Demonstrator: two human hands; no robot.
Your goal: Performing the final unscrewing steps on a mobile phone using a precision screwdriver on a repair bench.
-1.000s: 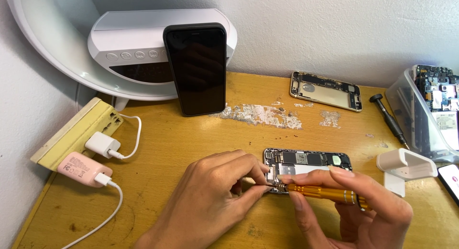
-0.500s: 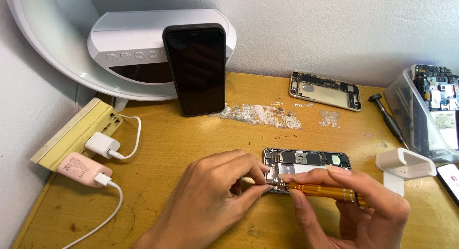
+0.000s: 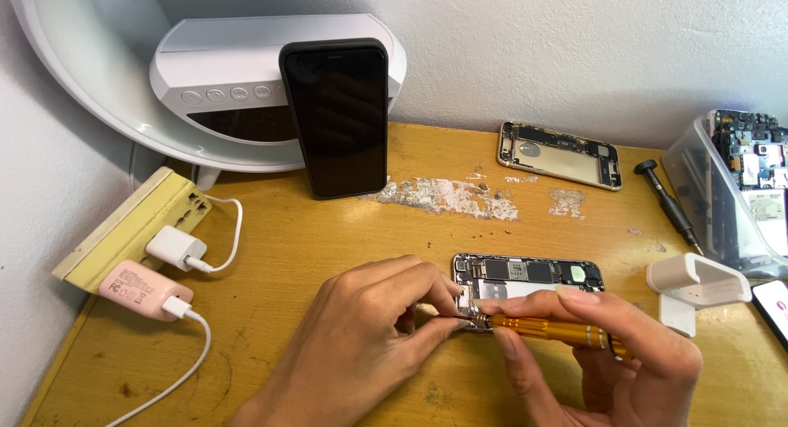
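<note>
An opened phone [image 3: 529, 275] with bare circuit boards lies flat on the wooden table [image 3: 328, 255] near its front edge. My right hand [image 3: 611, 361] grips a gold screwdriver [image 3: 558, 331] whose tip meets the phone's lower left corner. My left hand [image 3: 361, 345] pinches at that same corner with thumb and forefinger, steadying the phone. Whether a small part sits between those fingers is hidden.
A black phone [image 3: 336, 119] leans upright on a white ring-shaped lamp stand [image 3: 238, 74] at the back. An empty phone shell [image 3: 558, 154] and a black screwdriver [image 3: 669, 205] lie at back right. A clear parts bin [image 3: 730, 197], a white holder [image 3: 698, 283], a power strip [image 3: 131, 226] with two chargers.
Almost nothing differs. My right hand and the gold screwdriver have shifted very slightly at the phone's corner; my left hand keeps its pinch.
</note>
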